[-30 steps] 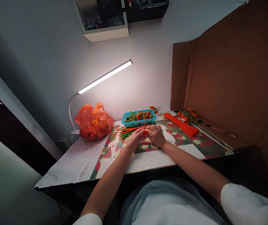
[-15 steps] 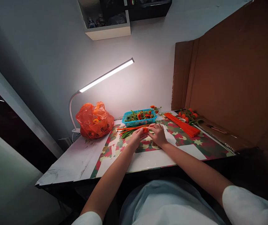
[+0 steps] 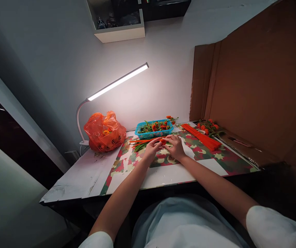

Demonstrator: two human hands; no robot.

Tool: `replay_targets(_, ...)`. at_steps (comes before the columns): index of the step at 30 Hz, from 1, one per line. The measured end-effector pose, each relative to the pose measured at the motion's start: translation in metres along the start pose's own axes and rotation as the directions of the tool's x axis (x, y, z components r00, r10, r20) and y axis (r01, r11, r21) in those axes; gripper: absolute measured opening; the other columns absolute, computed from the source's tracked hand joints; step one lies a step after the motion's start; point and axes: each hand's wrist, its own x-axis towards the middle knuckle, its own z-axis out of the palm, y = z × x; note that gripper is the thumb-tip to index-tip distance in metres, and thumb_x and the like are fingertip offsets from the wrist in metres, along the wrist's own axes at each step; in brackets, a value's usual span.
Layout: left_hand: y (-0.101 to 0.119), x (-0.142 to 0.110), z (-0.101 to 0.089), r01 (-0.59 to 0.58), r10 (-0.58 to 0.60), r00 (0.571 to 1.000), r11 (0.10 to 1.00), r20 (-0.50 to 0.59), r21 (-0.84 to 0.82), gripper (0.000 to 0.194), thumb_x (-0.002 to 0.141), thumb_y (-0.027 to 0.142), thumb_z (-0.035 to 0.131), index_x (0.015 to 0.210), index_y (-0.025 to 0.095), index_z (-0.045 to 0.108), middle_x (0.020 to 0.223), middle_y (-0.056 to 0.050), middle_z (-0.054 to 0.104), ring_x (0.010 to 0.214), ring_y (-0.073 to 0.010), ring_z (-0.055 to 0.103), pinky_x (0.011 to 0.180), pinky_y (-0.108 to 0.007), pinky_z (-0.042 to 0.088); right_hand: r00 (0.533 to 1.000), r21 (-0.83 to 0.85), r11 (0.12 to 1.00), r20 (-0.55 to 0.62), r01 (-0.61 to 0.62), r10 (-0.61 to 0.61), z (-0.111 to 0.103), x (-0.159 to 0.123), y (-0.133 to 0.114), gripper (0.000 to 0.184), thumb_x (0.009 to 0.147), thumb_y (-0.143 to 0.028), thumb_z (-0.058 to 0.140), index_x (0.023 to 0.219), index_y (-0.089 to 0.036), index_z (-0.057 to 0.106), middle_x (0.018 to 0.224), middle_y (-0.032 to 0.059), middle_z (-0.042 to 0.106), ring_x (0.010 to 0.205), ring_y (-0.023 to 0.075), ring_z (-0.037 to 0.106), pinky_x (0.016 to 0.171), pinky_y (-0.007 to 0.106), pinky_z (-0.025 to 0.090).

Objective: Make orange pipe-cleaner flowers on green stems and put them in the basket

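Note:
My left hand (image 3: 151,148) and my right hand (image 3: 174,146) meet over the camouflage-patterned mat (image 3: 215,156), fingers pinched together on a small orange pompom flower (image 3: 163,141) held between them. Just behind my hands lies a loose bunch of green and orange stems (image 3: 142,144). A blue plastic basket (image 3: 153,128) with several orange flowers on green stems stands behind that.
An orange plastic bag (image 3: 104,132) sits at the back left beside a lit white desk lamp (image 3: 115,83). A bundle of orange sticks (image 3: 201,137) and more orange flowers (image 3: 208,126) lie at the right, under a tall brown cardboard sheet (image 3: 256,82). A shelf (image 3: 119,32) hangs overhead.
My hands stay together on the orange flower and have shifted slightly; the flower now sits a little higher between the fingertips. The view has drifted slightly.

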Motion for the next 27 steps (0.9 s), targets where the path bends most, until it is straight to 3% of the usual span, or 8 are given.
replay_targets(13,0.0009,-0.0026,-0.0007,-0.049,0.051,0.999,0.996,-0.018,0.072,0.068,0.057,0.045,0.079,0.112,0.012,0.058,0.075,-0.007,0.071,0.073,-0.0194,0.068,0.077,-0.033,0.051,0.999,0.017,1.0,0.051,0.013,-0.013,0.0015,0.0018,0.0008,0.02,0.087,-0.031,0.054,0.1,-0.022,0.067,0.099,0.0063,0.064,0.092,0.0234,0.052,0.078,0.036,0.037)
replay_targets(17,0.0008,-0.0023,0.0003,-0.074,0.076,0.997,0.987,-0.003,0.14,0.061,0.061,0.047,0.075,0.108,0.012,0.06,0.075,-0.007,0.071,0.075,-0.0196,0.067,0.075,-0.032,0.051,1.0,0.098,0.995,0.027,-0.007,0.004,0.0021,0.0012,0.0002,0.021,0.086,-0.034,0.056,0.095,-0.02,0.068,0.095,0.0066,0.064,0.091,0.0232,0.052,0.078,0.036,0.038)
replay_targets(20,0.0021,-0.0012,0.0014,-0.12,0.123,0.992,0.975,-0.006,0.188,0.054,0.065,0.049,0.071,0.104,0.013,0.061,0.077,-0.006,0.069,0.075,-0.0185,0.066,0.072,-0.03,0.05,0.994,0.254,0.962,-0.015,-0.1,0.108,0.0017,0.0034,-0.0014,0.026,0.085,-0.041,0.055,0.093,-0.02,0.068,0.094,0.0075,0.063,0.091,0.0228,0.053,0.081,0.036,0.04)
replay_targets(22,0.0032,0.0005,0.0004,-0.174,0.188,0.981,0.955,-0.04,0.242,0.047,0.067,0.046,0.071,0.101,0.015,0.063,0.078,-0.005,0.068,0.077,-0.0174,0.064,0.071,-0.027,0.049,0.97,0.429,0.876,0.003,-0.222,0.244,0.0013,0.0059,-0.0013,0.031,0.083,-0.046,0.055,0.092,-0.019,0.067,0.095,0.0079,0.061,0.09,0.0218,0.054,0.078,0.035,0.043)
replay_targets(24,0.0042,0.0021,-0.0018,-0.191,0.222,0.972,0.937,-0.08,0.291,0.04,0.067,0.043,0.072,0.095,0.016,0.065,0.083,-0.006,0.068,0.079,-0.0165,0.062,0.07,-0.024,0.047,0.911,0.598,0.704,0.117,-0.383,0.396,0.0012,0.0081,0.001,0.037,0.078,-0.051,0.058,0.094,-0.019,0.066,0.093,0.0069,0.061,0.081,0.0191,0.056,0.067,0.031,0.044)
replay_targets(25,0.0048,0.0026,-0.003,-0.157,0.191,0.977,0.942,-0.09,0.297,0.037,0.067,0.043,0.071,0.092,0.016,0.066,0.085,-0.006,0.068,0.079,-0.0158,0.062,0.068,-0.023,0.046,0.865,0.656,0.59,0.209,-0.47,0.456,0.0013,0.0089,0.0028,0.04,0.075,-0.053,0.059,0.094,-0.019,0.065,0.088,0.0055,0.062,0.072,0.0167,0.055,0.059,0.028,0.042)
replay_targets(27,0.0061,0.0025,-0.0049,0.006,0.009,0.998,0.967,-0.059,0.254,0.036,0.068,0.045,0.07,0.086,0.013,0.067,0.084,-0.008,0.067,0.07,-0.0135,0.06,0.06,-0.022,0.044,0.764,0.71,0.359,0.392,-0.605,0.512,0.0017,0.0101,0.0069,0.041,0.07,-0.054,0.064,0.09,-0.019,0.064,0.073,0.0015,0.059,0.057,0.0118,0.048,0.049,0.024,0.036)
